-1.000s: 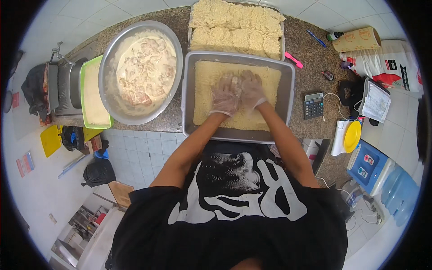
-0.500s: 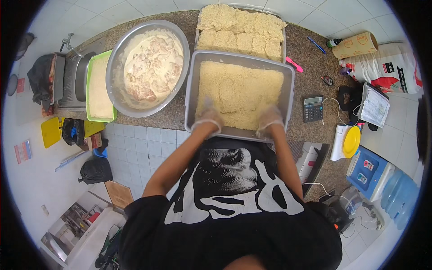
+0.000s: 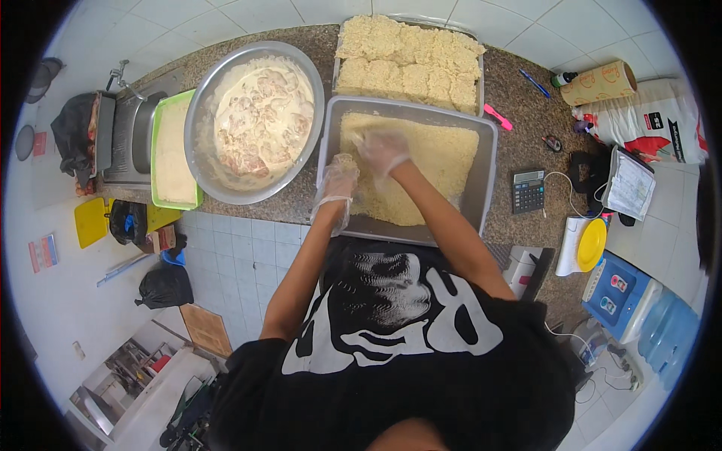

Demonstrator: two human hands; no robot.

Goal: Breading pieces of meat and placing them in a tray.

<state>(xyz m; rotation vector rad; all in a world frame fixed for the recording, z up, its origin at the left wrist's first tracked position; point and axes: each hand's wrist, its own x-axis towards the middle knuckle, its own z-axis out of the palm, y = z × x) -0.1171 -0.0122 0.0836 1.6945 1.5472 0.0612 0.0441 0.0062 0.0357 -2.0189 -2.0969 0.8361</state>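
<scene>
A grey tub (image 3: pixel 470 203) holds pale yellow crumbs (image 3: pixel 429 165). My left hand (image 3: pixel 337 184), in a clear glove, is at the tub's left side, its fingertips among crumbs; whether they grip any is unclear. My right hand (image 3: pixel 383 150), also gloved, reaches over the upper left part of the crumbs, its fingers smeared by motion. Left of the tub is a steel bowl (image 3: pixel 201 113) of meat pieces (image 3: pixel 259 128) in creamy batter. Behind the tub, a tray (image 3: pixel 477 105) carries rows of crumb-coated pieces (image 3: pixel 406 68).
A green container (image 3: pixel 177 150) of pale powder sits by the sink (image 3: pixel 138 139). On the counter's right are a pink utensil (image 3: pixel 498 116), pen (image 3: pixel 534 83), calculator (image 3: pixel 528 192), paper roll (image 3: pixel 598 84), printed sack (image 3: pixel 647 120), yellow plate (image 3: pixel 591 244) and water dispenser (image 3: pixel 617 293).
A second ago both hands were together mid-tub, then apart at its near corners. Now my right hand has moved up and left; my left is slightly higher along the left side.
</scene>
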